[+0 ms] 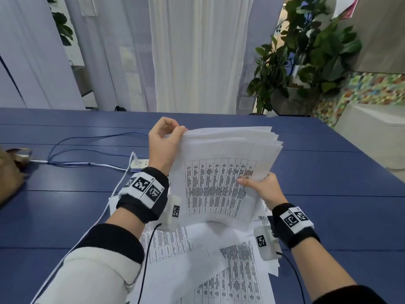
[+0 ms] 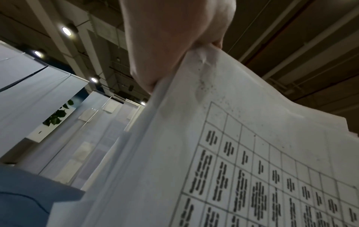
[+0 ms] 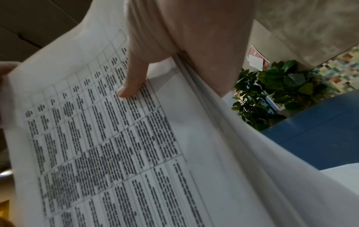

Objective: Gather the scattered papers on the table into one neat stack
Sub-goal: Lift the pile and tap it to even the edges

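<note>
A bundle of white printed sheets (image 1: 221,172) with black tables stands tilted above the blue table (image 1: 65,216), its lower edge resting on other papers. My left hand (image 1: 166,139) pinches its upper left corner. My right hand (image 1: 260,187) grips its right edge, thumb on the front sheet. The bundle's far edges are fanned and uneven. Loose printed sheets (image 1: 197,260) lie overlapping on the table below. In the left wrist view the bundle (image 2: 233,153) hangs from my left hand (image 2: 174,46). In the right wrist view my thumb (image 3: 134,76) presses the printed bundle (image 3: 116,138).
A white power strip (image 1: 139,163) with white and blue cables (image 1: 87,148) lies left of the hands. A brown object (image 1: 11,167) sits at the table's left edge. White curtains (image 1: 197,51) and a potted plant (image 1: 306,51) stand beyond the far edge.
</note>
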`<control>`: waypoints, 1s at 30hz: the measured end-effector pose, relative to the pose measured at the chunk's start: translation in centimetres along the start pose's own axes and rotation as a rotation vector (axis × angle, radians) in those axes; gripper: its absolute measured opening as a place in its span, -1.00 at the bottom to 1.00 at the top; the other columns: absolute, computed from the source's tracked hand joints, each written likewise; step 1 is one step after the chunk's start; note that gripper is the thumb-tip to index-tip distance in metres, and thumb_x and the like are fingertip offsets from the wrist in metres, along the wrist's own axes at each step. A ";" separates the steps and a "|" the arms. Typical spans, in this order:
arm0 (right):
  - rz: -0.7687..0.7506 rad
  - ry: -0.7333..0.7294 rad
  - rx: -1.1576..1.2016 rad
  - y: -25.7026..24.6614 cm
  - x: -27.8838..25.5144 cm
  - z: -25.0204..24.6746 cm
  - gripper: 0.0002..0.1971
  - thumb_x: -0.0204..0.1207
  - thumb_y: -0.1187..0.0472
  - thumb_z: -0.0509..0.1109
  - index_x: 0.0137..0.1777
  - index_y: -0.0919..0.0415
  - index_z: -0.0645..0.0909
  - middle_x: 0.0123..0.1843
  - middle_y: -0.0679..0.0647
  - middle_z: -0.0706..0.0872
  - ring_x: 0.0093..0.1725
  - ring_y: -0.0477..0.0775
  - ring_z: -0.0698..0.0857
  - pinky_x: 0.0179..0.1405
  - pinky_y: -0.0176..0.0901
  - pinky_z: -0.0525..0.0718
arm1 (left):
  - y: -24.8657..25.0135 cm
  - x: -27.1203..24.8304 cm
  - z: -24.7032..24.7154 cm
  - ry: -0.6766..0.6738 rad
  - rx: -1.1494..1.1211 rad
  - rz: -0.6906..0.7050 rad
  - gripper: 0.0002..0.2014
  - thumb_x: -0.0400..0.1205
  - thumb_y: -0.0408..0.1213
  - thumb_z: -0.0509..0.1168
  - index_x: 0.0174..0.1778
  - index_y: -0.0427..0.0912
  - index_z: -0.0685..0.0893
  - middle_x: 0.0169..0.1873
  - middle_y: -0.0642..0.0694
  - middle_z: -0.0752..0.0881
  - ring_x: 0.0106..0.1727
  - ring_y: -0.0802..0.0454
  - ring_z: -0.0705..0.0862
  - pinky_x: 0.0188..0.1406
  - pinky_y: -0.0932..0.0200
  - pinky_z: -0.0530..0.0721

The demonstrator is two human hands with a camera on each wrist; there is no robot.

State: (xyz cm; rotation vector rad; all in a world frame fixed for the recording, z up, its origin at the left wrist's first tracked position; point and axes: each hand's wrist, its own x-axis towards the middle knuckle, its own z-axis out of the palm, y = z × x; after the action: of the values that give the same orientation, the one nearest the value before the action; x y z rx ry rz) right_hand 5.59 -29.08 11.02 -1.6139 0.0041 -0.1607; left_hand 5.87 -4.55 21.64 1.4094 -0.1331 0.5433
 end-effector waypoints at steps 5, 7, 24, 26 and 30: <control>0.029 0.028 -0.005 0.9 -0.2 0.2 -0.72 0.24 0.35 0.62 -0.05 0.20 0.70 -0.11 -0.01 0.80 -0.15 -0.20 0.79 -0.04 -0.28 0.72 | -1.1 0.2 -0.7 -0.142 -0.181 -0.093 -0.39 0.23 0.35 0.43 0.02 0.04 0.47 -0.08 -0.04 0.74 -0.14 0.05 0.74 -0.05 0.07 0.67; 0.031 0.049 0.019 1.0 -0.1 0.2 -0.74 0.25 0.37 0.61 -0.06 0.23 0.70 -0.14 0.02 0.81 -0.13 -0.08 0.80 0.00 -0.17 0.72 | -2.6 -0.3 -1.5 -0.206 -0.151 -0.170 -0.01 -0.08 0.55 0.37 0.20 0.07 0.43 0.05 -0.03 0.70 -0.04 0.04 0.72 -0.12 0.19 0.72; -0.201 0.032 0.255 -6.8 1.2 -0.4 -0.30 -0.23 -0.08 0.73 -0.04 0.17 0.67 -0.20 -0.08 0.84 -0.15 -0.13 0.80 -0.18 -0.33 0.72 | -4.1 -1.4 -2.0 -0.252 0.098 -0.146 -0.79 0.63 -0.31 0.25 0.18 -0.16 0.58 -0.02 0.09 0.71 -0.11 0.40 0.72 -0.13 0.49 0.65; -0.207 0.036 0.268 -7.1 1.3 -0.8 -0.37 -0.19 -0.02 0.71 -0.06 0.16 0.67 -0.23 -0.10 0.84 -0.18 -0.15 0.80 -0.20 -0.34 0.71 | -3.9 -1.4 -2.0 -0.228 0.065 -0.108 -0.87 0.66 -0.34 0.20 0.05 -0.07 0.59 -0.04 0.09 0.72 -0.10 0.36 0.72 -0.11 0.45 0.66; -0.173 0.044 0.252 -5.9 1.4 -1.3 -0.44 -0.09 0.08 0.67 -0.04 0.16 0.65 -0.24 -0.13 0.84 -0.17 -0.18 0.79 -0.15 -0.26 0.74 | -4.6 -2.0 -2.3 -0.218 0.059 -0.082 -0.82 0.67 -0.40 0.17 -0.08 -0.09 0.66 -0.29 0.18 0.81 -0.23 0.34 0.74 -0.20 0.45 0.66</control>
State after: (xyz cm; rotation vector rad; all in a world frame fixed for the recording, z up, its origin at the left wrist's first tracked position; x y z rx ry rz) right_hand 6.26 -30.26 17.09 -1.3575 -0.1175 -0.3180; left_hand 5.63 -3.22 16.29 1.5228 -0.2341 0.3276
